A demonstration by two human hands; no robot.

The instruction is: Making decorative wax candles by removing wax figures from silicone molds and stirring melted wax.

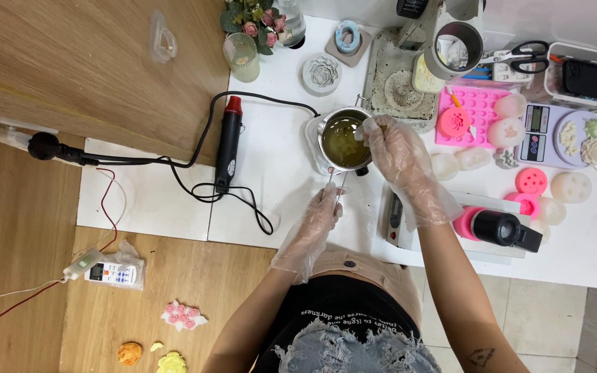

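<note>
Left hand (319,214) pinches the thin handle of the metal melting pot (343,140) on the white desk (278,166); right hand (392,141) grips a stirrer at its rim. Liquid-filled, probably hot and sloshy: the handle looks the safest hold.

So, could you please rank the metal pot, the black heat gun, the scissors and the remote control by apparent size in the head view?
1. black heat gun
2. metal pot
3. scissors and remote control look alike; unranked.
</note>
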